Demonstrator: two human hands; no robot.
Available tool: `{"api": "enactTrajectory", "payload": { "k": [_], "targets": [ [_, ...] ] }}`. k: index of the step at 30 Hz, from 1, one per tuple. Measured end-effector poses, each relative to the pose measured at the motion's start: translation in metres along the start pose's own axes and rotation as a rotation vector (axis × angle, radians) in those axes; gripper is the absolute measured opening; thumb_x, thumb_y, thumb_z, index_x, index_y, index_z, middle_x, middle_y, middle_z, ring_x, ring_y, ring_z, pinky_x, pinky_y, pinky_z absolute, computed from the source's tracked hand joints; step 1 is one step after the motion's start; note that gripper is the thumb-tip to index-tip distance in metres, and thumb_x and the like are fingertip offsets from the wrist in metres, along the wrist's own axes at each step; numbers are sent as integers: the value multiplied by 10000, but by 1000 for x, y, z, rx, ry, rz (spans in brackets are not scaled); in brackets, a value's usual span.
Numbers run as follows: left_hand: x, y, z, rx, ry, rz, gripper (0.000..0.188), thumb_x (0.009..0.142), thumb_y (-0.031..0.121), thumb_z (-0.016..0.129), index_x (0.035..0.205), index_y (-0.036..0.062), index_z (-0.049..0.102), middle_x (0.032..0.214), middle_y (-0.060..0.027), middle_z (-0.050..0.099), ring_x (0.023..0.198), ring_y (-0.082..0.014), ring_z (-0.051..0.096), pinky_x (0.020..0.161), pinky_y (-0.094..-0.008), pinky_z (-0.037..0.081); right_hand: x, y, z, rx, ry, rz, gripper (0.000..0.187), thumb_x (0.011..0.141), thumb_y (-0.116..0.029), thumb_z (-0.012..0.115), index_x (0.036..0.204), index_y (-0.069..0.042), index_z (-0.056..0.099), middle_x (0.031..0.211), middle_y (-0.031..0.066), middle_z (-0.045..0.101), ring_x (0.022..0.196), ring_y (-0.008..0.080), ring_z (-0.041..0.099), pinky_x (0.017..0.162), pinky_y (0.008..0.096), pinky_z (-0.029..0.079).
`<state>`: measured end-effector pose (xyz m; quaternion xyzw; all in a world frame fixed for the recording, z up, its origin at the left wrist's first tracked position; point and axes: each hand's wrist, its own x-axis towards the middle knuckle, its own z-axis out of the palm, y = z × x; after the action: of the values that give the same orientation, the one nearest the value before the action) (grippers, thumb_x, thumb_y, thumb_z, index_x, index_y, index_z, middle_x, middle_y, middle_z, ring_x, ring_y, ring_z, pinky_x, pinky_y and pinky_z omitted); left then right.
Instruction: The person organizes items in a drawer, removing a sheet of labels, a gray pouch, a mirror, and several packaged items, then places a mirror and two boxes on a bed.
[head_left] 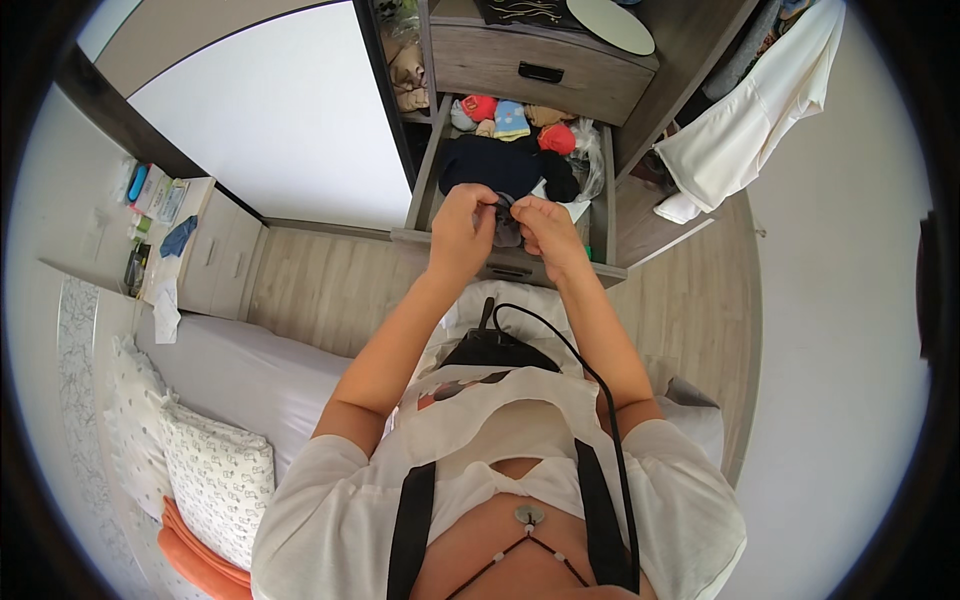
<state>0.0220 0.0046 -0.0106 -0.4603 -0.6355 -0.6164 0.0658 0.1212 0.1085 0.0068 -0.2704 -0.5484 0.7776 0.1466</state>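
Pinching a small dark garment (pixel 507 222) between both hands' fingers (pixel 492 203).

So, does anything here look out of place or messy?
Mildly: the open drawer holds loosely piled clothes, and a white garment hangs off the wardrobe at right. Both hands, left and right, hold a small dark item. No damage shows.

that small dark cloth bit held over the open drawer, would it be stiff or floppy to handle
Probably floppy: the small dark cloth bunches and droops between the left hand and the right hand. Likely light, since fingertips alone pinch it up. It seems unlikely to roll or break, and dropped, it would probably land softly among the clothes in the open drawer.
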Motion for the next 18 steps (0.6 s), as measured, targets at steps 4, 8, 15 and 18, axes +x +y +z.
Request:
{"api": "enactTrajectory", "payload": {
  "k": [4, 8, 15, 18],
  "targets": [
    [4, 7, -1, 62, -3, 178, 228, 748, -91, 518, 940, 32, 533, 856, -90, 576, 706, -185, 542, 618, -254, 436, 4, -3, -4, -157, -66, -55, 73, 788, -139, 587, 762, -71, 597, 592, -67, 473, 472, 17, 353, 418, 169, 247],
    [4, 4, -1, 42, -53, 132, 264, 765, -80, 507, 1000, 37, 538, 868, -82, 600, 689, -173, 546, 609, -253, 435, 7, 4, -6, -330, -13, -312, 100, 771, -137, 618, 802, -42, 611, 647, -18, 564, 522, 48, 458, 461, 200, 344],
    [6, 14, 0, 20, -14, -125, 228, 743, -65, 541, 953, 24, 527, 814, -101, 585, 764, -243, 583, 641, -308, 465, -10, 1, 12, -878, 305, -743, 116, 708, -145, 672, 815, -106, 651, 643, 66, 614, 523, 107, 556, 496, 242, 419],
    [7, 15, -2, -8, -32, -190, 203, 738, -59, 550, 920, 29, 531, 816, -101, 577, 764, -245, 585, 640, -312, 467, -11, -2, 11, -1054, 319, -853, 129, 691, -139, 678, 806, -91, 648, 615, 61, 601, 500, 114, 539, 481, 250, 414]
  ]
}}
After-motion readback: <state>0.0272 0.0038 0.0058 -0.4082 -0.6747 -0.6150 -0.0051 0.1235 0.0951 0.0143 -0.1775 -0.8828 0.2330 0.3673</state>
